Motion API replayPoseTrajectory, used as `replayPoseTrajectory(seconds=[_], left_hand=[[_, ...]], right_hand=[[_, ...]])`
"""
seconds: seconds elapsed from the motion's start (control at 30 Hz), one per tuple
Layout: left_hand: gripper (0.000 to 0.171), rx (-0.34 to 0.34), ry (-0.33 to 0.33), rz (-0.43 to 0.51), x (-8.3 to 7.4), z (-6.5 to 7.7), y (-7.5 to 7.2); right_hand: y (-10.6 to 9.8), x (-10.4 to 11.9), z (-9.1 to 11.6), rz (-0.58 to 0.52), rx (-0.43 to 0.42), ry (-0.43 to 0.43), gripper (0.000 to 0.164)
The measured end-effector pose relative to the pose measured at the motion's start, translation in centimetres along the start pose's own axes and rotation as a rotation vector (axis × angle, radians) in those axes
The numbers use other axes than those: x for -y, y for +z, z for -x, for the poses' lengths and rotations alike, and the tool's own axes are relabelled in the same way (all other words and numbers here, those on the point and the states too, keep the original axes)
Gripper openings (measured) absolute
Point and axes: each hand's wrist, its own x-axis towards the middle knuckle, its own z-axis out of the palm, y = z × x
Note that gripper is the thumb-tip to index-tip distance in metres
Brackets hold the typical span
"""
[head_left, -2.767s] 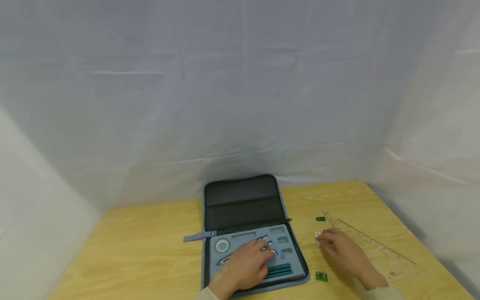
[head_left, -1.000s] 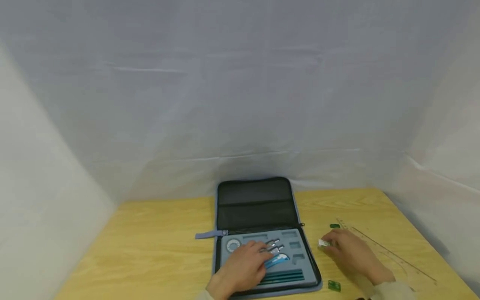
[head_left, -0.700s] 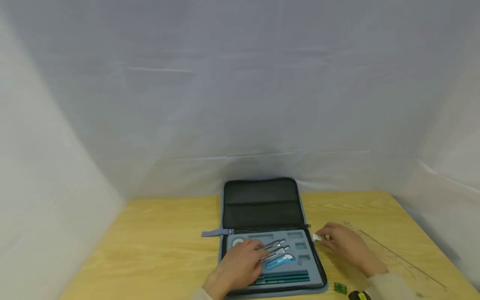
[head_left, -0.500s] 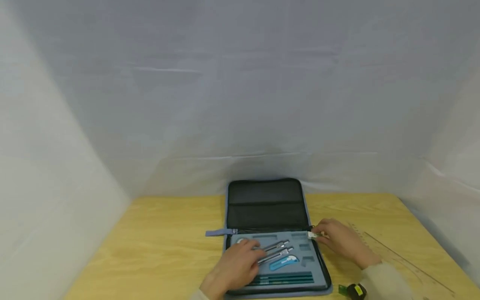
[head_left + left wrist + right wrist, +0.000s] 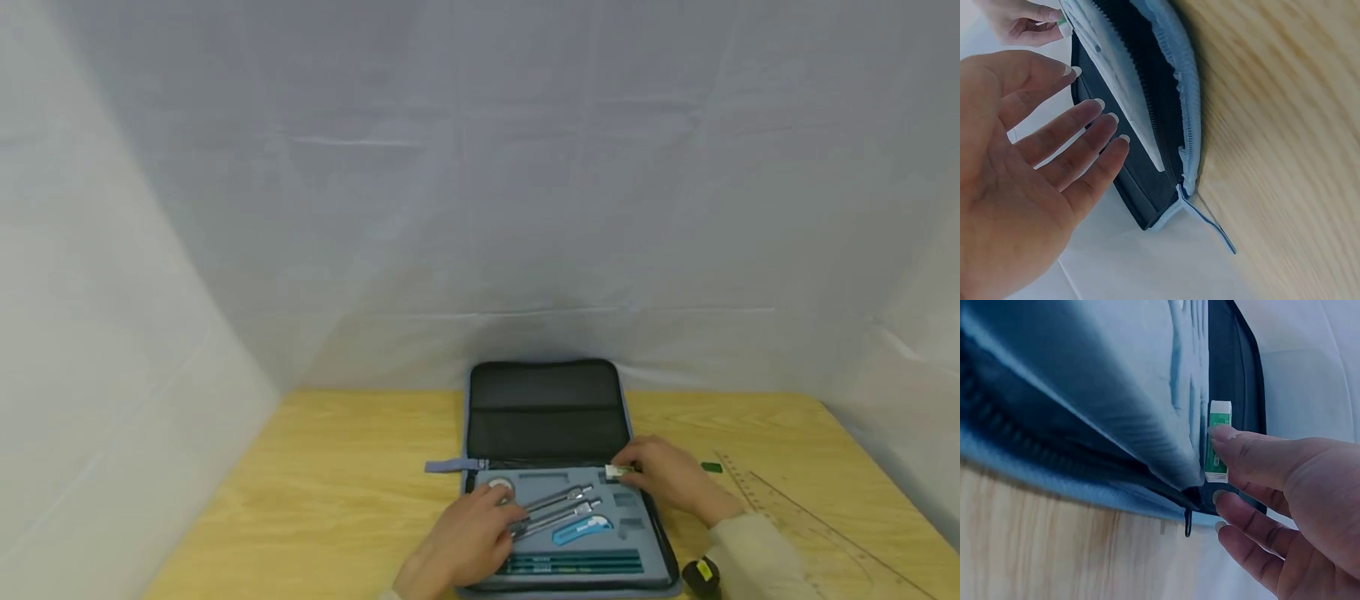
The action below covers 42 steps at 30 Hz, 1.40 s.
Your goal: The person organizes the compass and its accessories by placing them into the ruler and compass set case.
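Between thumb and fingers, my right hand (image 5: 667, 477) pinches a white eraser with a green sleeve (image 5: 1217, 464). In the head view the eraser is over the top right slot of the grey foam tray (image 5: 652, 568) in an open zip case (image 5: 551, 390). My left hand (image 5: 474, 533) hovers over the tray's left part with relaxed, slightly bent fingers; the left wrist view shows nothing in its grasp. Beside its fingertips lie two metal compasses (image 5: 577, 508). A blue cutter knife (image 5: 582, 529) and several green pencils (image 5: 573, 562) lie in the tray. A white ring-shaped item (image 5: 501, 483) is partly hidden.
A small green piece (image 5: 712, 467) lies on the wooden table (image 5: 360, 467), right of the case. Beyond it is a clear ruler-marked sheet (image 5: 817, 529), partly behind the right sleeve. A black device with a yellow label (image 5: 702, 575) is at that sleeve.
My right hand has picked the eraser up from the table and carried it left over the tray. My left hand has shifted slightly left across the tray, uncovering more of the compasses and cutter.
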Motion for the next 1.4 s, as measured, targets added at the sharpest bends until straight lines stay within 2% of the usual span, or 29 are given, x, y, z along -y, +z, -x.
replayPoseTrajectory(seconds=[0.2, 0.4, 0.67, 0.8, 0.9, 1.07, 1.13, 1.4], left_hand=[[0.027, 0.004, -0.005, 0.022, 0.3, 0.5, 0.0], [0.027, -0.008, -0.001, 0.028, 0.3, 0.7, 0.1], [0.028, -0.017, -0.016, 0.011, 0.2, 1.0, -0.1], [0.028, -0.015, -0.022, 0.014, 0.2, 1.1, -0.2], [0.027, -0.013, -0.021, 0.020, 0.2, 1.1, -0.2], [0.027, -0.013, -0.019, 0.012, 0.2, 1.4, -0.1], [0.026, -0.013, -0.009, 0.008, 0.2, 1.3, -0.1], [0.028, -0.004, -0.023, 0.021, 0.0, 0.9, -0.1]], right_hand=[[0.6, -0.1, -0.4, -0.058, 0.025, -0.044, 0.019], [0.8, -0.3, -0.4, -0.105, 0.010, -0.088, 0.019], [0.8, 0.0, -0.4, -0.162, 0.026, -0.061, 0.022], [0.8, 0.2, -0.3, -0.164, 0.001, 0.025, 0.024], [0.9, 0.4, -0.2, -0.158, -0.037, 0.115, 0.018], [1.0, 0.7, -0.1, -0.148, -0.067, 0.086, 0.005], [1.0, 0.9, 0.1, -0.156, -0.059, 0.075, 0.005], [0.7, 1.4, 0.6, -0.175, -0.025, 0.241, 0.005]])
